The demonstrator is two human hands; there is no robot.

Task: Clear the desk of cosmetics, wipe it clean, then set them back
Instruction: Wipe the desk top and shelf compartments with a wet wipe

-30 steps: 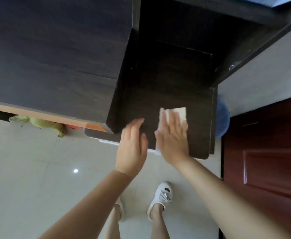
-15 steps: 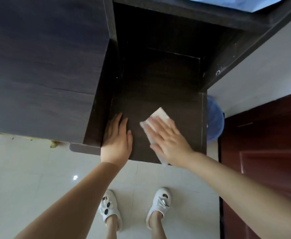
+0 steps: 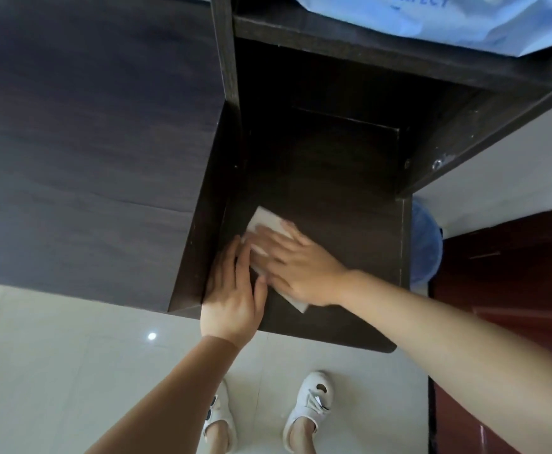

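Observation:
A dark wooden desk shelf (image 3: 350, 224) sits low beside a taller dark cabinet top (image 3: 88, 142). My right hand (image 3: 294, 267) lies flat on a white wipe (image 3: 266, 221), pressing it onto the shelf near the left wall of the recess. The wipe's far corner and near corner stick out from under the palm. My left hand (image 3: 232, 296) rests flat, fingers together, on the shelf's left front edge, touching the right hand's fingers. No cosmetics are in view.
A blue bag (image 3: 431, 18) lies on the upper shelf at the top. A blue-lined bin (image 3: 426, 244) stands right of the desk, next to a red-brown door (image 3: 513, 290). Pale floor tiles (image 3: 55, 355) and my two white shoes (image 3: 307, 407) are below.
My right hand has slid the wipe leftward across the shelf, from its right side to the left wall. My left hand has moved forward and now touches the right hand.

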